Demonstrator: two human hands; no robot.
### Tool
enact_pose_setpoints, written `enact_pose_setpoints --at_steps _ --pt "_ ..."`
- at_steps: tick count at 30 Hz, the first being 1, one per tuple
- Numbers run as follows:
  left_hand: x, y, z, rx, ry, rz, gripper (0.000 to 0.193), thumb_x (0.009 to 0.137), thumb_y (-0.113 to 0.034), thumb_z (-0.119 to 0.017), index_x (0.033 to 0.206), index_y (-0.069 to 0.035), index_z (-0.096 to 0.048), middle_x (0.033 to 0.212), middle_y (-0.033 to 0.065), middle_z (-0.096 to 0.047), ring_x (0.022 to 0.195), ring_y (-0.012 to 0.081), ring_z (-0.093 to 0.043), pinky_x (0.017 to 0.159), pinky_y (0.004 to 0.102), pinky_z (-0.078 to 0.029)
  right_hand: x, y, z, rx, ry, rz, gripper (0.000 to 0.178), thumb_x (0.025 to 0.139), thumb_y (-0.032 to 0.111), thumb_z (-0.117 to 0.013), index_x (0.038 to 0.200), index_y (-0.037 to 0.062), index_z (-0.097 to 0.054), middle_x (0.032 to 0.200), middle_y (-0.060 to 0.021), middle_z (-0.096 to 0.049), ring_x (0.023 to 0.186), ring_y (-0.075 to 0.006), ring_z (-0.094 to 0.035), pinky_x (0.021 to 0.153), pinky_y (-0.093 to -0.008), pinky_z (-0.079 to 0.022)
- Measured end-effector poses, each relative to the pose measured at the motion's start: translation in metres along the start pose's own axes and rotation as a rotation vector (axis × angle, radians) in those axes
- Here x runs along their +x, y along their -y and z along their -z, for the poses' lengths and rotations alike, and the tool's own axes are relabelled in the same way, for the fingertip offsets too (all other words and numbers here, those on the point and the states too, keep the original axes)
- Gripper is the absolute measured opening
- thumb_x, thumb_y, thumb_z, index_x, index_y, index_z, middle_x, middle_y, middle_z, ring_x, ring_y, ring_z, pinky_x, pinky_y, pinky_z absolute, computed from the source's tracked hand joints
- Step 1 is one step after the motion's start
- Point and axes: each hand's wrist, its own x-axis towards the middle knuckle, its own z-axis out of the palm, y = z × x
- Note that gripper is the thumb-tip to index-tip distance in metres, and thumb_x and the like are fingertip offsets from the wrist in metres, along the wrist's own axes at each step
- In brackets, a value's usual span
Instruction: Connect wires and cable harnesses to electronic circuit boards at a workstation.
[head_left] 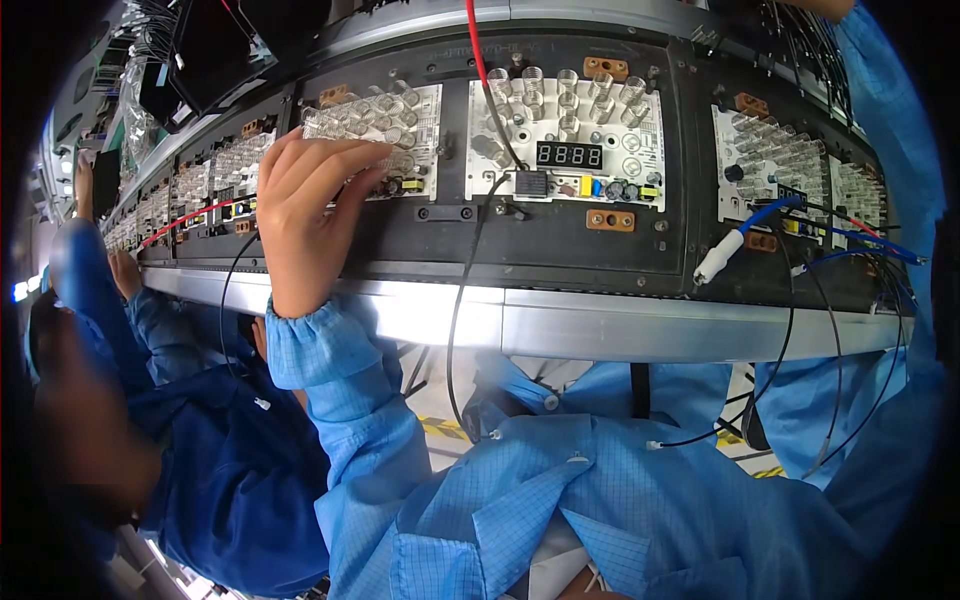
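Our L hand (300, 195) is over the left PCB (428, 125) in its black fixture (400, 245), fingers curled toward thumb (350, 205); can't tell if they're clamped on a part. R hand (828, 8) mostly cut off, grip n/v. Centre PCB (510, 145) looks populated, 4-digit display (569, 155) fitted; what's left on ours, we can't tell.

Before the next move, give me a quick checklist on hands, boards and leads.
1. Left hand clear of the board beneath it: not ok, covers part of it.
2. Left-hand grip: cannot tell, fingertips partly hidden.
3. Middle board free of leads: not ok, a red-and-black lead crosses its left side.
4. White-tipped blue lead clear of middle board: ok, right of it.
5. Right hand fully visible: not ok, cut off at top edge.
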Motion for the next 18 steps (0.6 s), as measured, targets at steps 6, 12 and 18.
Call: enact_pose_setpoints --at_steps 6,12,18 --pt "-0.001 0.003 0.002 -0.019 0.005 -0.009 0.019 0.071 -0.005 -0.074 0.088 -0.011 -0.070 0.083 0.0016 -0.068 0.081 0.0213 -0.062 0.092 0.0414 -0.043 0.005 -0.001 0.000 -0.003 0.003 0.097 0.017 0.081 0.020 -0.069 0.087 0.0057 -0.064 0.078 -0.0076 -0.067 0.070 -0.0238 -0.064 0.062 -0.0355 -0.049" --pt "0.001 0.003 0.002 -0.009 0.008 -0.019 0.019 0.071 -0.005 -0.074 0.088 -0.011 -0.070 0.083 0.0016 -0.067 0.080 0.0216 -0.062 0.091 0.0419 -0.044 0.003 -0.002 0.010 -0.029 -0.051 0.079 0.017 0.084 0.018 -0.069 0.083 0.0017 -0.063 0.075 -0.0086 -0.067 0.068 -0.0211 -0.065 0.061 -0.0338 -0.050" --pt "0.004 0.004 -0.004 -0.065 -0.038 -0.055 0.019 0.069 -0.004 -0.074 0.086 -0.008 -0.070 0.080 0.0033 -0.067 0.076 0.0222 -0.060 0.078 0.0357 -0.046 -0.008 0.016 0.021 -0.075 0.040 -0.036 0.017 0.083 0.019 -0.070 0.083 0.0024 -0.064 0.074 -0.0079 -0.067 0.068 -0.0203 -0.065 0.062 -0.0339 -0.050"
